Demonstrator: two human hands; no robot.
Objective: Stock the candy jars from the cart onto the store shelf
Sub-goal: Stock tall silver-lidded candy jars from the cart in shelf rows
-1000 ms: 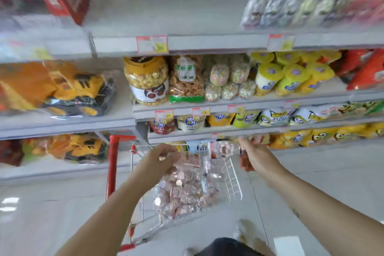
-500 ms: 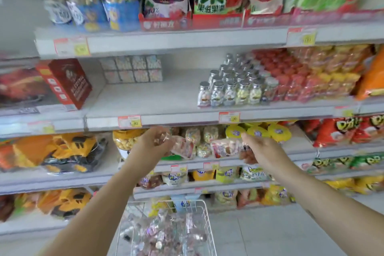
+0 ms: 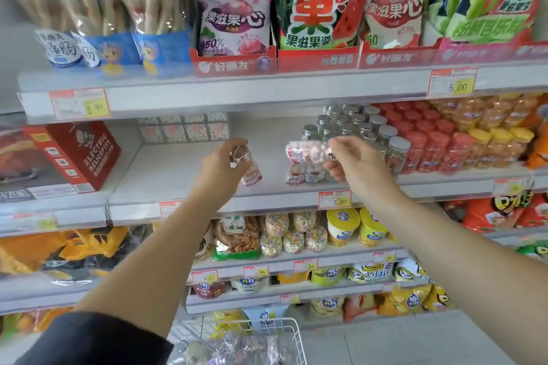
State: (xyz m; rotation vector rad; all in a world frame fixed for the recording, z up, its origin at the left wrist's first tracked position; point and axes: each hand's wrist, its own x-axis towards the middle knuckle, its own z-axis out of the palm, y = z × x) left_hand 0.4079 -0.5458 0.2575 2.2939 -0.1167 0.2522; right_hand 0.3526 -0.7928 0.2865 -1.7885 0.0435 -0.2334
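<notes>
Left hand (image 3: 221, 167) grips a candy jar (image 3: 250, 175) near its cap, right hand (image 3: 355, 163) clutches several jars (image 3: 305, 149), both over mid-frame shelf (image 3: 178, 175) for placing

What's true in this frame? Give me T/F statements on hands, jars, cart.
1. The left hand holds a small jar over the shelf. True.
2. The right hand is empty. False: it grips a pink-candy jar lying sideways.
3. The cart is empty. False: packed items lie in it.
4. Silver-lidded jars stand on the shelf beyond the right hand. True.
5. The red box sits right of both hands. False: it sits to their left.
</notes>
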